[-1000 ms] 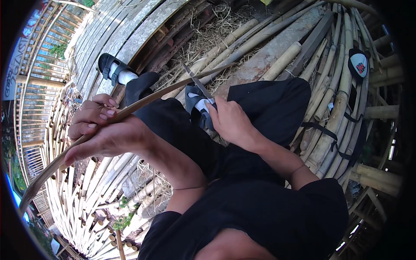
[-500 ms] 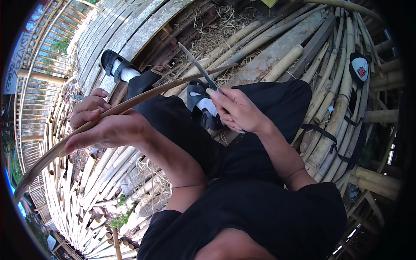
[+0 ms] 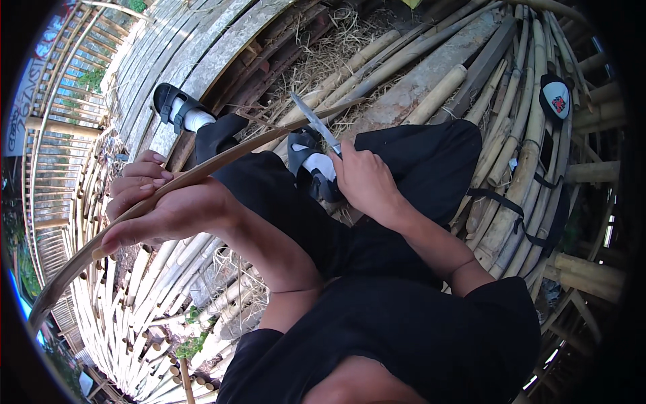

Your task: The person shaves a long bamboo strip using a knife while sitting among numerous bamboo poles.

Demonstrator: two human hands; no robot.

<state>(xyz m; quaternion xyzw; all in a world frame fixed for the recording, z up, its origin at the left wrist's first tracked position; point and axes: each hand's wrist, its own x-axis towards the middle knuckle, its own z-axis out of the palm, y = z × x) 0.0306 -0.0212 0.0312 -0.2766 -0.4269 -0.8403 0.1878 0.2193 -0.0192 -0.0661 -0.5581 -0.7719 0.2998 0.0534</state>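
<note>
Left hand (image 3: 180, 214) holds a long, thin brown bamboo strip (image 3: 249, 147) slanting from lower left to upper centre of the frame; the right hand (image 3: 367, 183) grips a narrow, silver-bladed knife (image 3: 315, 122). The strip looks light, springy and splinter-prone, best held by its broad faces.

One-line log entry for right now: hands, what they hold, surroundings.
left hand: holding long thin strip | right hand: gripping knife | contact: knife crosses strip in view, touch unclear | right side: bamboo poles
</note>
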